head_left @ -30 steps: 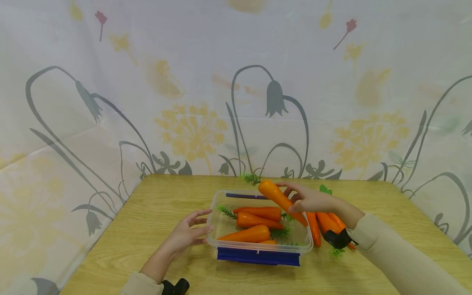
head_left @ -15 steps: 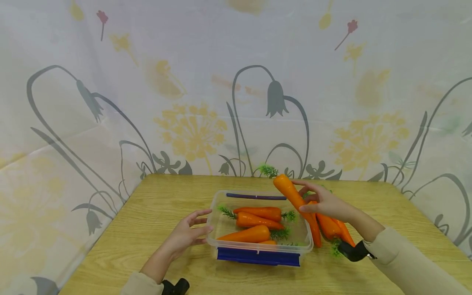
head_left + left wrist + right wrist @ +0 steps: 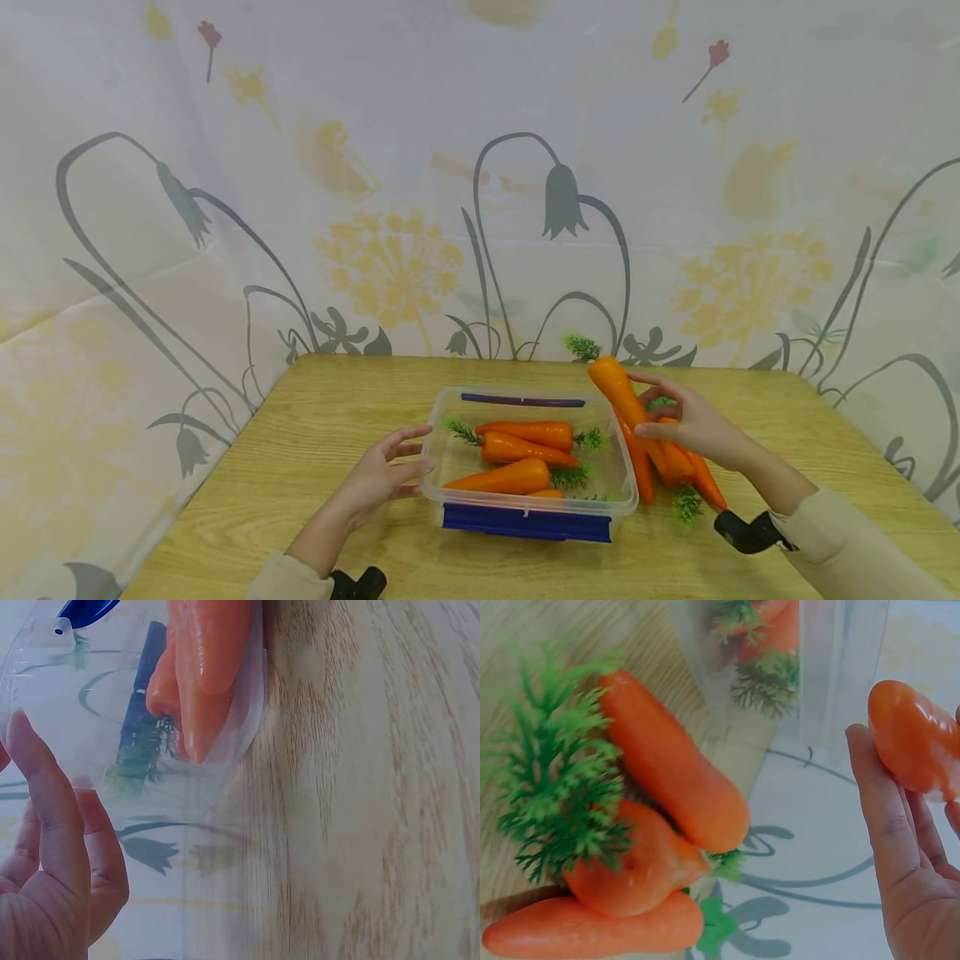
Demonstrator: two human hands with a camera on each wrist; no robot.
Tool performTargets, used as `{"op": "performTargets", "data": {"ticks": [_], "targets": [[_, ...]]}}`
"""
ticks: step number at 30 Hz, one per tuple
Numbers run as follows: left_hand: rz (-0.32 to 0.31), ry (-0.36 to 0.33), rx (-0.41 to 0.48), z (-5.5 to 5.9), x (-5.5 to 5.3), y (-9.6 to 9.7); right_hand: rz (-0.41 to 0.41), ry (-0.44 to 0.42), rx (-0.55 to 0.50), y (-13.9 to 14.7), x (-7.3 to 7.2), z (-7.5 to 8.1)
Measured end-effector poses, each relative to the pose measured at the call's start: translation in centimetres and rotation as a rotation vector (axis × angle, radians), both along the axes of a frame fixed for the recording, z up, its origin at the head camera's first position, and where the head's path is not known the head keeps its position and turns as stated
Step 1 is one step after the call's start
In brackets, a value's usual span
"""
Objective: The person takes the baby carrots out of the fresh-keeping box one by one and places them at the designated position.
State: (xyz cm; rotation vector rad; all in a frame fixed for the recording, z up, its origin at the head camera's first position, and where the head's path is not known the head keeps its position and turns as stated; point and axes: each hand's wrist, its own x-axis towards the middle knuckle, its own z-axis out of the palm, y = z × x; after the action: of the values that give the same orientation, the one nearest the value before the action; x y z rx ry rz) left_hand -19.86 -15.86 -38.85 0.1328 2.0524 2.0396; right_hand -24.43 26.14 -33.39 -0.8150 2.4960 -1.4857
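Note:
My right hand [image 3: 693,425] holds a carrot [image 3: 617,387] between thumb and fingers, its green top pointing up and left. It hangs right of the clear plastic box [image 3: 525,501], over a small pile of carrots [image 3: 671,761] on the table. My left hand [image 3: 375,475] rests its fingertips and thumb against the box's left side, fingers spread and only slightly bent. Inside the lidless box lie several carrots [image 3: 517,447] with green tops. In the right wrist view, only the thick end of the held carrot [image 3: 907,735] shows at the right edge.
Blue clip flaps [image 3: 525,522] hang on the box's front, with another on its far side. The wooden table [image 3: 322,417] extends around the box. A flower-printed cloth [image 3: 390,167] hangs behind it. Black wrist mounts [image 3: 358,583] sit at both sleeves.
My right hand has carried the carrot rightward from over the box's right end to above the pile outside it. The left hand and the box have stayed put.

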Motion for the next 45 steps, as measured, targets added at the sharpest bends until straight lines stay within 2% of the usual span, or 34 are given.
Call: {"op": "performTargets", "data": {"ticks": [6,32,45], "targets": [[-0.002,0.008,-0.004,0.0,0.0,0.0,-0.069,-0.025,-0.010,1.1,0.3,-0.4],[0.010,0.004,-0.003,0.1,0.1,0.1,-0.268,-0.078,-0.016,6.5,1.4,-3.9],[0.010,0.003,-0.002,0.2,0.2,0.1,-0.370,-0.074,0.019,8.5,1.7,-5.8]]}}
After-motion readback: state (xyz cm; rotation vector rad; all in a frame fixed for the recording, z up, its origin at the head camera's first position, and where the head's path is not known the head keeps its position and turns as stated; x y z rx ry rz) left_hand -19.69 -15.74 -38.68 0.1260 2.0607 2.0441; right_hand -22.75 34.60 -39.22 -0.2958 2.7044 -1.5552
